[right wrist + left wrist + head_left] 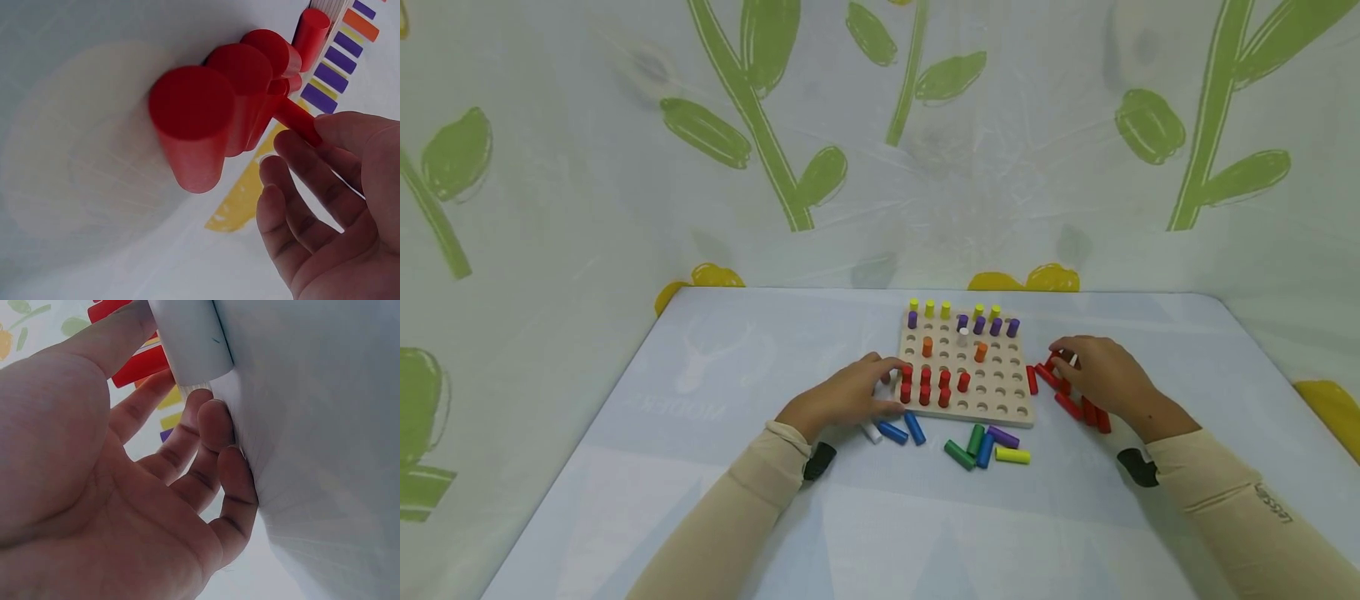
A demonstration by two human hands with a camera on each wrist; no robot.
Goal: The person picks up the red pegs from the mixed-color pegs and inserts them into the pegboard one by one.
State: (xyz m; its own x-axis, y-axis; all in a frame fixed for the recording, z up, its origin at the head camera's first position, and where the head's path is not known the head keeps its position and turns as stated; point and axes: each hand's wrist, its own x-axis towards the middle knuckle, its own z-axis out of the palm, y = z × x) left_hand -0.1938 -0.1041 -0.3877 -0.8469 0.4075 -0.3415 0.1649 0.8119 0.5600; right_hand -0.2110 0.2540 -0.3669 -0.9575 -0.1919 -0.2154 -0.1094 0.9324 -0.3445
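A wooden pegboard (1000, 400) holds red, orange, white, purple and yellow pegs upright in its holes. At its left edge is my left hand (850, 393), the index finger beside a standing red peg (907, 375) and the thumb by the near corner. A white peg (190, 340) lies close in front of that hand in the left wrist view, hiding its fingertips. To the right of the board, my right hand (1105, 375) pinches a red peg (296, 120) between thumb and index finger. Several loose red pegs (194, 119) lie right beside it.
In front of the board lie loose blue pegs (892, 432), green pegs (958, 455), a purple peg (1003, 437) and a yellow peg (1012, 456). A pale cloth with green leaf prints (703, 132) hangs behind the white table (700, 500).
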